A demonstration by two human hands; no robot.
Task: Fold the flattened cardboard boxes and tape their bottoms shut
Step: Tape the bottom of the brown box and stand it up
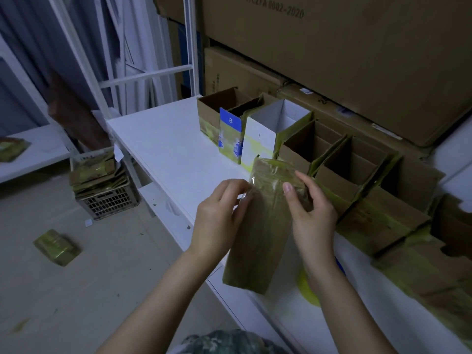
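In the head view, a folded cardboard box (258,226) is held in the middle of the frame, standing on end and tilted, above the front edge of a white table (166,139). Its upper end is closed and covered with glossy clear tape (275,172). The box's left edge, just below the taped end, is gripped by the left hand (217,215), whose fingers are curled against it. The right side is gripped by the right hand (311,213), with the thumb laid flat on the front face and the fingers wrapped behind. A yellow-green tape roll (306,284) is partly seen on the table beneath the right wrist.

Behind the held box, a row of open brown boxes (357,175) is stood along the right of the table, running toward the lower right. A white box (270,129) and a blue box marked B (231,131) are set at the row's far end. Large cartons (332,60) are stacked at upper right. At left, a crate (107,200) piled with flattened boxes (97,175) is seen on the floor, and one small box (57,247) lies at lower left.
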